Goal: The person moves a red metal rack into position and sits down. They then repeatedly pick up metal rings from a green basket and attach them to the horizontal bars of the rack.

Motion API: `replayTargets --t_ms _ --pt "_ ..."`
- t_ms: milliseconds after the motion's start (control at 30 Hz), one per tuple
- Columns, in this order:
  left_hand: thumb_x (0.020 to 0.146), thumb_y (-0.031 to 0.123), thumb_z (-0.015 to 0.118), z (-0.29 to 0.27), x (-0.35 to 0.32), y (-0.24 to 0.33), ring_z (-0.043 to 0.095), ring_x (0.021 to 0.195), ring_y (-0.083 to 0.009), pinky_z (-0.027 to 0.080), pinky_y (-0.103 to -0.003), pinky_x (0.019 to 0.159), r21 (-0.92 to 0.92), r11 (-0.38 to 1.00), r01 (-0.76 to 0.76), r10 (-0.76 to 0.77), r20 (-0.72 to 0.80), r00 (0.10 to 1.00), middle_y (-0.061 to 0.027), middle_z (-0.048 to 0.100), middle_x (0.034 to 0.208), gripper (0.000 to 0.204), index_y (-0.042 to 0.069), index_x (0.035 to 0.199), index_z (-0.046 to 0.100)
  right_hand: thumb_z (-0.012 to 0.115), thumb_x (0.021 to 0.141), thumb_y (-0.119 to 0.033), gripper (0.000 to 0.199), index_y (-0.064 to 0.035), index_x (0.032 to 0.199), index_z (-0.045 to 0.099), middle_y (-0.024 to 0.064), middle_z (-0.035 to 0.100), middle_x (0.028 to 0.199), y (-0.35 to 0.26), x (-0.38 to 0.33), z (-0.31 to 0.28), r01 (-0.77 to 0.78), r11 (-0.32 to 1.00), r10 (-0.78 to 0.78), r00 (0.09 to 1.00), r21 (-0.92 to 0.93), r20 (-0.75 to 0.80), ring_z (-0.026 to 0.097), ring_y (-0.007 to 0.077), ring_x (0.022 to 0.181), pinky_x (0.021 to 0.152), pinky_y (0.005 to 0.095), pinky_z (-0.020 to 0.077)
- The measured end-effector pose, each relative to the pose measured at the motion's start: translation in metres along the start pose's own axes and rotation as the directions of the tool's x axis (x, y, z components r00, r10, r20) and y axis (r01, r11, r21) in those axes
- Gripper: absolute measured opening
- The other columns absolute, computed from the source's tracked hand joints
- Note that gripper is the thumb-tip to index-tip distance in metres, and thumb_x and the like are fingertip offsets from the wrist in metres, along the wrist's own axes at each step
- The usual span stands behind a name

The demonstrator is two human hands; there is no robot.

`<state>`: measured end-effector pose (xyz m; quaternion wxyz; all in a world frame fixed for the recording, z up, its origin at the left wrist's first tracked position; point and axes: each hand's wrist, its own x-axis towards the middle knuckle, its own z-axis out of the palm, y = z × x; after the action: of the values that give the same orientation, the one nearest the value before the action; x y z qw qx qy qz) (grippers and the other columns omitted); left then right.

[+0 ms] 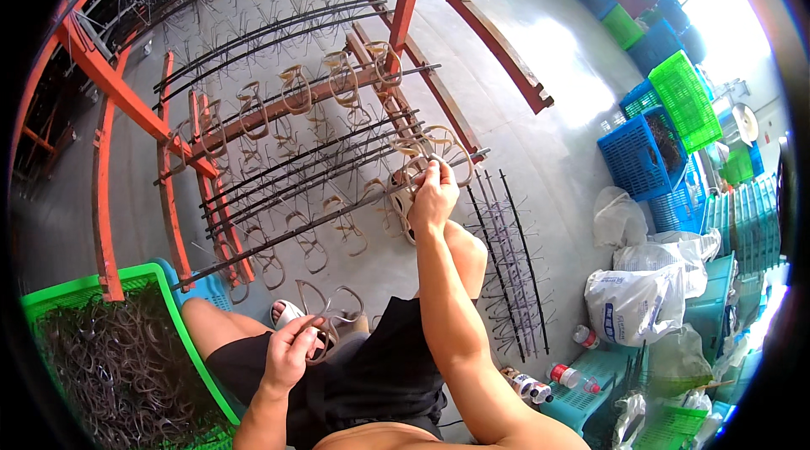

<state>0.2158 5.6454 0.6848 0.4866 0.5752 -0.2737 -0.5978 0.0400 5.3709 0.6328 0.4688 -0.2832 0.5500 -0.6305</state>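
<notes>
My right hand (434, 197) reaches forward to the right end of a black hanging bar (278, 237), its fingers pinched on a brown glasses frame (456, 150) there. Other brown frames (310, 253) hang from this bar in a row. Above my lap, my left hand (289, 357) is closed on several loose brown frames (337, 308) that stick out past its fingers. How many it holds is hard to tell. On the rack's further bar hangs another row of frames (295, 89).
An orange metal rack (405, 3) holds the bars, with wire-hooked bars (270, 32) behind. Left of me stands a green crate (196, 340) full of dark frames. At right are hooked bars (510, 264) on the floor, blue crates (629, 159), white bags (637, 307) and bottles (574, 378).
</notes>
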Motion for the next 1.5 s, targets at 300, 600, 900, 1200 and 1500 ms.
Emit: replayTargets --t_ms 300,600,900,1200,1500 --pt "0.088 0.010 0.050 0.000 0.004 0.002 0.043 0.057 -0.0035 0.035 -0.018 0.053 0.052 0.999 0.008 -0.007 -0.028 1.000 -0.0005 0.057 0.067 0.024 -0.004 0.105 0.060 0.047 0.093 -0.016 0.014 -0.0067 0.093 0.057 -0.0024 0.050 0.059 0.000 -0.001 -0.003 -0.142 0.978 0.129 0.988 0.155 0.088 0.038 0.0044 0.042 0.036 0.0195 0.0294" --pt "0.088 0.012 0.051 0.003 0.007 0.004 0.044 0.058 -0.0048 0.037 -0.019 0.055 0.058 0.998 0.007 -0.005 -0.040 0.999 -0.0014 0.057 0.066 0.024 -0.004 0.104 0.059 0.048 0.094 -0.020 0.016 -0.0065 0.096 0.058 -0.0033 0.046 0.056 0.001 -0.010 0.000 -0.131 0.984 0.102 0.971 0.123 0.214 0.036 0.0040 0.042 0.037 0.0193 0.0285" --pt "0.090 0.017 0.052 -0.005 0.009 0.005 0.048 0.061 -0.0057 0.040 -0.019 0.057 -0.013 0.992 -0.129 0.129 0.010 0.992 -0.0015 0.056 0.069 0.024 -0.002 0.104 0.059 0.051 0.093 -0.017 0.021 -0.0038 0.105 0.062 -0.0069 0.042 0.055 0.012 -0.011 -0.008 0.273 0.911 -0.148 0.915 -0.308 0.375 0.033 0.0010 0.047 0.041 0.0187 0.0290" --pt "0.092 0.019 0.052 -0.013 0.000 0.012 0.049 0.053 -0.0057 0.041 -0.019 0.053 -0.014 0.980 -0.201 0.201 0.031 0.979 -0.0006 0.054 0.060 0.024 -0.001 0.104 0.060 0.052 0.092 -0.017 0.019 -0.0034 0.102 0.061 -0.0050 0.044 0.058 0.004 -0.001 -0.002 0.140 0.972 -0.086 0.959 -0.188 0.270 0.037 0.0038 0.050 0.045 0.0203 0.0310" --pt "0.091 0.020 0.055 -0.026 -0.001 0.021 0.045 0.048 -0.0059 0.040 -0.021 0.049 -0.136 0.956 -0.259 0.276 0.121 0.953 0.0002 0.050 0.057 0.026 -0.004 0.099 0.060 0.059 0.083 -0.018 0.031 -0.0004 0.108 0.053 0.0216 0.047 0.111 -0.043 -0.070 -0.023 0.644 0.429 -0.395 0.764 -0.633 0.510 0.041 0.0371 0.108 0.090 0.0467 0.0353"
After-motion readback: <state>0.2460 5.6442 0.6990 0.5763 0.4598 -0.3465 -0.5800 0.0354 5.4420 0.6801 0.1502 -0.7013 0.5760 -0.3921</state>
